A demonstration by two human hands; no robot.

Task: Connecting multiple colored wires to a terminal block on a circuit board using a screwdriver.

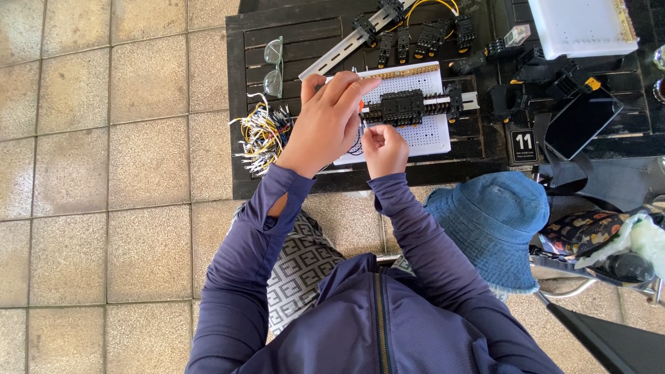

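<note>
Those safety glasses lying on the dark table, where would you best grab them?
Probably the bridge of the safety glasses, pinched from above. They lie flat on the slatted table, lenses in line away from the person, with bare wood around. The wire bundle lies nearer, apart from them.

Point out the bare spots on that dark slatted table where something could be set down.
Bare slats lie between the safety glasses and the metal rail, and along the near edge beside the wire bundle. The right side is crowded around the phone.
</note>
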